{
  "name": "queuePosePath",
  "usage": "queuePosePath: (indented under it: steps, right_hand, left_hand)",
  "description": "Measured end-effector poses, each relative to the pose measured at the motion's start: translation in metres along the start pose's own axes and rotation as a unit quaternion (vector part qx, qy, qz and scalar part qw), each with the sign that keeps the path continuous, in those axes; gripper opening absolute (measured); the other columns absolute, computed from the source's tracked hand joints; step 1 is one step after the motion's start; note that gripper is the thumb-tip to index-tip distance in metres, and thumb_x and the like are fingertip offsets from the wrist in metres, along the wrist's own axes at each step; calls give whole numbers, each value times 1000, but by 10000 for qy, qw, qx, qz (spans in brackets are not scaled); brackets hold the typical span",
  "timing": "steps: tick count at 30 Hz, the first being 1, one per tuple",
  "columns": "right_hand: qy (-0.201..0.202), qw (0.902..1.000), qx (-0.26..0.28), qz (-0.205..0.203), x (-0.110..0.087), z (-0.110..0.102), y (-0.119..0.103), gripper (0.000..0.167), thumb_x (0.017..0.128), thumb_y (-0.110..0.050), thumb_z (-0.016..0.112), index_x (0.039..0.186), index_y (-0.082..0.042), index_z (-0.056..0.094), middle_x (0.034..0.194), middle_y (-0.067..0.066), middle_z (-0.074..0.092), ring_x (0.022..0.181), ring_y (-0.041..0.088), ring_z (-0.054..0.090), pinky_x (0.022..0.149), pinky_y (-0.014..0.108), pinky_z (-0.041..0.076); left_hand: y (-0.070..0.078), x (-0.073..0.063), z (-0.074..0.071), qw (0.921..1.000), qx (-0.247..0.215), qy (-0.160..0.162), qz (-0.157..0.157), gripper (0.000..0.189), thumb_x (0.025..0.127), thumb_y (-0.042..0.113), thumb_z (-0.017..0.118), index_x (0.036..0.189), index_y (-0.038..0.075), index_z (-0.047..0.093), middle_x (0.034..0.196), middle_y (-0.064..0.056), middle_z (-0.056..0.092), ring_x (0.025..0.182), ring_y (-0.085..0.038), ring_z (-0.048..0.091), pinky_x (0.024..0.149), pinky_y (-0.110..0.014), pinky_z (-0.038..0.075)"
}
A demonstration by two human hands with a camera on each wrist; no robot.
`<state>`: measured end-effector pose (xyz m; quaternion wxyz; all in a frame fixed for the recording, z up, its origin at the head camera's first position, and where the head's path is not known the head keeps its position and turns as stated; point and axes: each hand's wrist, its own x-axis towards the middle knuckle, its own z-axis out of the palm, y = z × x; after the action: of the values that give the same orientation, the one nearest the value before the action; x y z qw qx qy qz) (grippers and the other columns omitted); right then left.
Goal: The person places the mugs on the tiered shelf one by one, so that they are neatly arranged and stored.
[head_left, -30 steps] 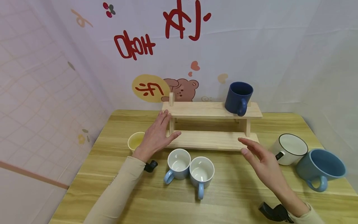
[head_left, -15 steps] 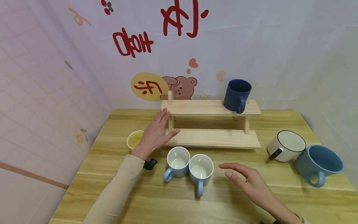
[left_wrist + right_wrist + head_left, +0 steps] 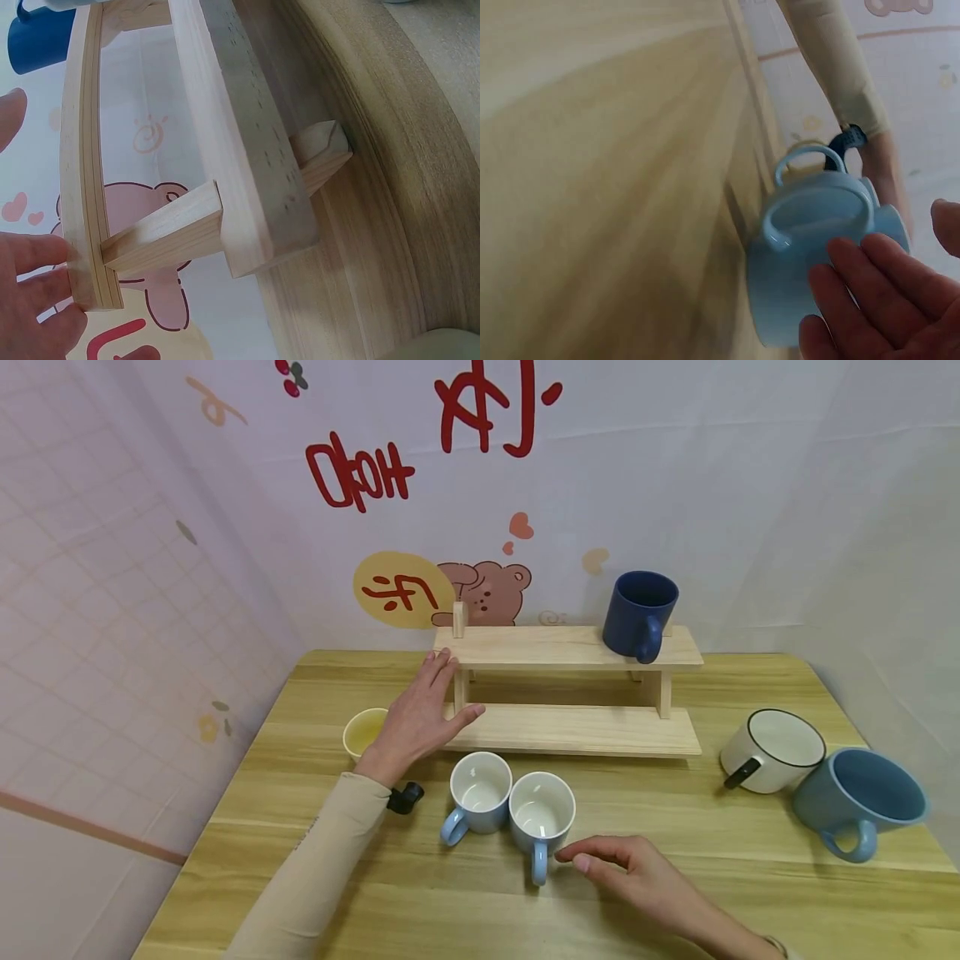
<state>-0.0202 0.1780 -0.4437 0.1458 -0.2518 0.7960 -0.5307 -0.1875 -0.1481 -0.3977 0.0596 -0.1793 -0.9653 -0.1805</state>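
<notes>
My left hand (image 3: 420, 722) rests on the left end of a two-tier wooden shelf (image 3: 540, 647), its fingertips at the upper board's edge; the left wrist view shows the fingers (image 3: 45, 255) against that board. My right hand (image 3: 637, 877) reaches in from the right, thumb and fingers apart, fingertips right beside the handle of a light blue mug with a white inside (image 3: 542, 814). In the right wrist view the fingers (image 3: 877, 292) overlap this mug's side (image 3: 780, 292). A second light blue mug (image 3: 481, 793) stands against its left side, handle toward me.
A dark blue mug (image 3: 639, 614) stands on the upper board's right end. To the right are a white mug with a black rim (image 3: 772, 752) and a large blue mug (image 3: 858, 806). A yellow cup (image 3: 363, 732) sits partly behind my left wrist.
My right hand has moved left and toward me, from in front of the shelf's right end to the light blue mug's handle. My left hand stays on the shelf.
</notes>
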Motion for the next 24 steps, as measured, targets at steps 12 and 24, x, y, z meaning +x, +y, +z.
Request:
queuePosePath:
  steps: [12, 24]
  right_hand:
    - [-780, 9932, 688, 514, 10, 12, 5, 28, 108, -21, 58, 126, -6, 74, 121, 1, 74, 109, 2, 62, 90, 19, 50]
    - [-1078, 9805, 1624, 260, 18, 25, 7, 29, 109, -14, 54, 131, -3, 70, 125, 16, 72, 122, 11, 64, 99, 20, 48]
  left_hand:
    - [-1, -1, -1, 10000, -48, -1, 29, 95, 96, 71, 53, 163, 6, 31, 173, -7, 18, 160, -24, 9, 120, -53, 32]
    - [-1, -1, -1, 10000, -71, -3, 3, 95, 96, 71, 53, 163, 7, 30, 173, -6, 18, 160, -22, 8, 122, -51, 31]
